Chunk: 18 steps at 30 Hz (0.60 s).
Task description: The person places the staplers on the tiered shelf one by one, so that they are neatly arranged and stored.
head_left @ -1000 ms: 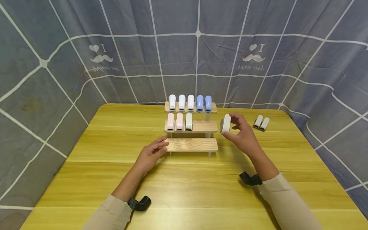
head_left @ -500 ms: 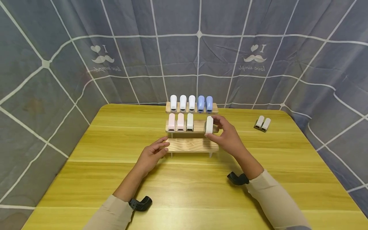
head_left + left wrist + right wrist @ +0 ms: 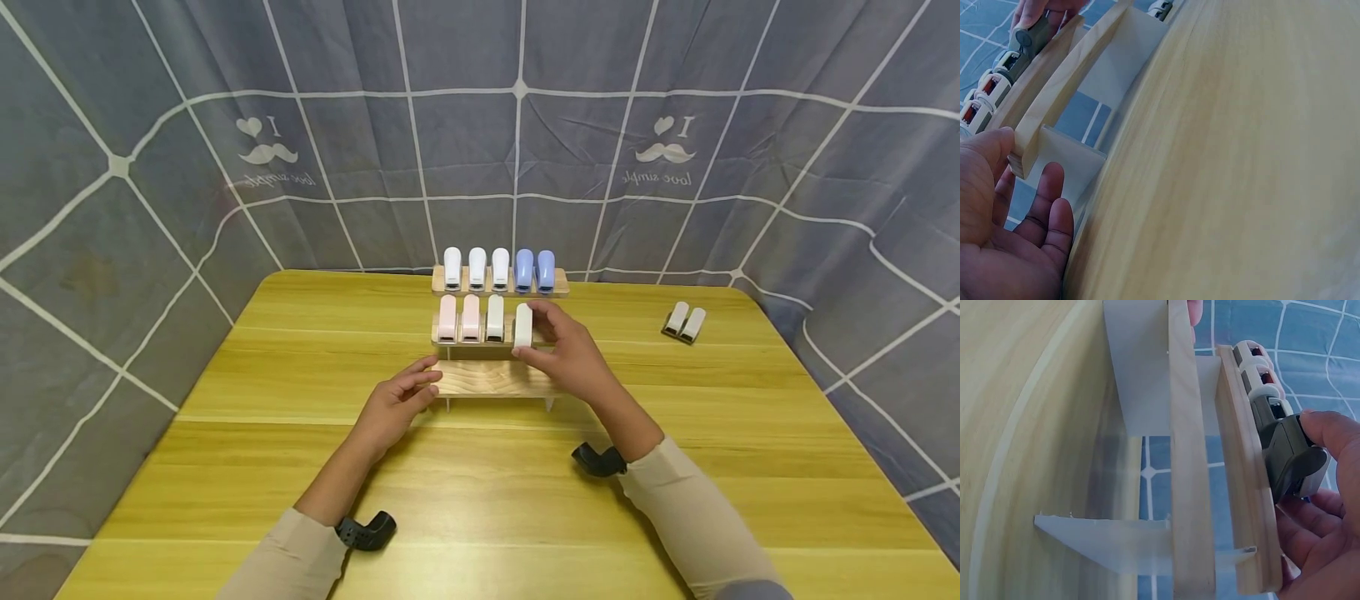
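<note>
My right hand grips a small white-topped stapler at the middle shelf of the wooden rack, with thumb at its front end and fingers behind. Its dark grey base faces the right wrist camera, tilted close over the shelf beside the neighbouring stapler. To the left of that one stand two pink staplers. My left hand holds the left end of the lowest shelf between thumb and forefinger; in the left wrist view its other fingers hang loosely curled beside the rack's leg.
Three white staplers and two blue ones line the top shelf. Two more white staplers lie side by side on the table, right of the rack. A grey checked curtain surrounds the table's back and sides.
My right hand has carried the stapler leftward from beside the rack onto the middle shelf, close to the staplers standing there. The left hand stays at the lowest shelf's end.
</note>
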{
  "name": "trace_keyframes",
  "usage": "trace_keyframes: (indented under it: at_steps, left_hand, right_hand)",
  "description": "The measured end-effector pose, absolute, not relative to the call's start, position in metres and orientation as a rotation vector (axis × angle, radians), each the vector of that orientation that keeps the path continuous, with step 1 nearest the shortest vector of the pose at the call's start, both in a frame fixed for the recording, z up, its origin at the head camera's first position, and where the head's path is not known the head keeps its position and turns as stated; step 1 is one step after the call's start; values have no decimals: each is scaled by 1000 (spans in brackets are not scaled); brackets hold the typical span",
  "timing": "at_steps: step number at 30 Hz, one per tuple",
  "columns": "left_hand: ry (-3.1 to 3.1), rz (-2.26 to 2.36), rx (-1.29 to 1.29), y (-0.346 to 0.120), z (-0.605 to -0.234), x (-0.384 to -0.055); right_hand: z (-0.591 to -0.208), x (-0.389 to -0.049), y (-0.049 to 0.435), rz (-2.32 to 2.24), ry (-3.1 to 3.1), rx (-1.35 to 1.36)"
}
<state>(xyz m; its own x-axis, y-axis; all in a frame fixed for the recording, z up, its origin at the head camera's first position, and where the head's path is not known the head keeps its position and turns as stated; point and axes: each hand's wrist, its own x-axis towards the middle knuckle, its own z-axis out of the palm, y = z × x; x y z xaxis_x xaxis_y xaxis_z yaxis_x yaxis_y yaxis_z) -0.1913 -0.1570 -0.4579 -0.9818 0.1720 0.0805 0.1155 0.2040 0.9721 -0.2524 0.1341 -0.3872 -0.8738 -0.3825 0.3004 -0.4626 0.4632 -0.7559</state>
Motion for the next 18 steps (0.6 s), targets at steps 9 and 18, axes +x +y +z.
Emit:
trace_keyframes:
  at_steps: [9, 18]
  left_hand:
    - [2388, 1933, 288, -157, -456, -191]
    - [2382, 1941, 265, -157, -457, -191]
  right_hand:
    - [-386, -254, 132, 1354, -2649, 713]
    - [-390, -255, 128, 1356, -2635, 699]
